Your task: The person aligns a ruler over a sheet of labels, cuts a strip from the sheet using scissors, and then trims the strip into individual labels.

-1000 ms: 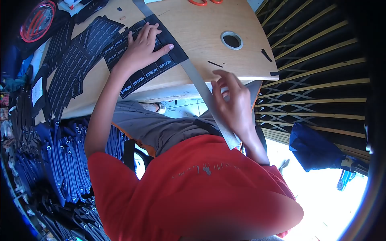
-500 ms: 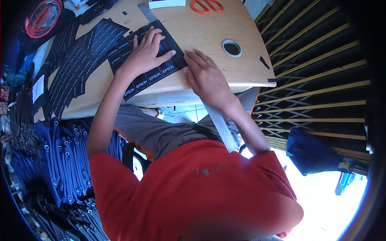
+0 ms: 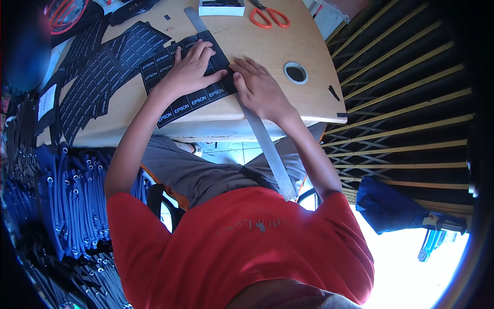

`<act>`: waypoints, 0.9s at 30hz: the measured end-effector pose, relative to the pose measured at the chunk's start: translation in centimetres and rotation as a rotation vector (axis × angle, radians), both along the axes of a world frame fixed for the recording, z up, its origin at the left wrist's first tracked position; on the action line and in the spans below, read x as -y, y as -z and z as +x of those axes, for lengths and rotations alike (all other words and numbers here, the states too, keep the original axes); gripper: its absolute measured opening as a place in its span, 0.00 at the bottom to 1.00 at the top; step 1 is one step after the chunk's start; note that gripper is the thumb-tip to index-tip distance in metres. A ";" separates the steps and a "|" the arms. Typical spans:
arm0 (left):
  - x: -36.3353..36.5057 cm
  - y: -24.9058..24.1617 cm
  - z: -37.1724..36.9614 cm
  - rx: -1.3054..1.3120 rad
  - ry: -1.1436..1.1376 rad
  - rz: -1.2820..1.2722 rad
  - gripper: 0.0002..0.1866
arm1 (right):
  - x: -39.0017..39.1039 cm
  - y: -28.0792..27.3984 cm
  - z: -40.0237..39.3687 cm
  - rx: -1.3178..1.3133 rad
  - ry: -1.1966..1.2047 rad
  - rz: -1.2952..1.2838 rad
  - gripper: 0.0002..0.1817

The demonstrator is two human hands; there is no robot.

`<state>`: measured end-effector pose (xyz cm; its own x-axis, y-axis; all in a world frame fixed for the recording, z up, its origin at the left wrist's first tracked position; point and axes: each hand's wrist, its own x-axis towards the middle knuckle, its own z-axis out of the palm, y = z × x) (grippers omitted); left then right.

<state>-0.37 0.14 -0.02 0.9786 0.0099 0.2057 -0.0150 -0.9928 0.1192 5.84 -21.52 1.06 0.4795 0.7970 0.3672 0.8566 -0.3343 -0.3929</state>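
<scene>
A black sheet printed with rows of white EPSON labels [image 3: 181, 109] lies at the front of the table. My left hand [image 3: 191, 72] rests on it, fingers spread and pressing flat. My right hand [image 3: 260, 88] lies with fingers stretched over the sheet's right edge and a long metal ruler [image 3: 265, 144]. The ruler passes beneath the sheet; its far end sticks out past the top edge, and its near end hangs over the table edge above my lap. What is under my right palm is hidden.
More printed EPSON sheets [image 3: 98, 77] are piled at left. Orange-handled scissors [image 3: 270, 19] and a white box [image 3: 221, 9] sit at the back. A round hole [image 3: 296, 73] with a pale rim is at right. Blue straps [image 3: 77, 206] hang at left; a folding gate [image 3: 401, 113] stands right.
My right hand has shifted left, its fingers now over the sheet's right edge. More of the ruler shows below it. My left hand stays on the sheet; the whole view has moved slightly.
</scene>
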 end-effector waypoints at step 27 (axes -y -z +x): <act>0.7 -0.3 -0.9 0.091 -0.017 -0.043 0.32 | -10.1 0.9 9.6 -0.033 -0.067 -0.149 0.29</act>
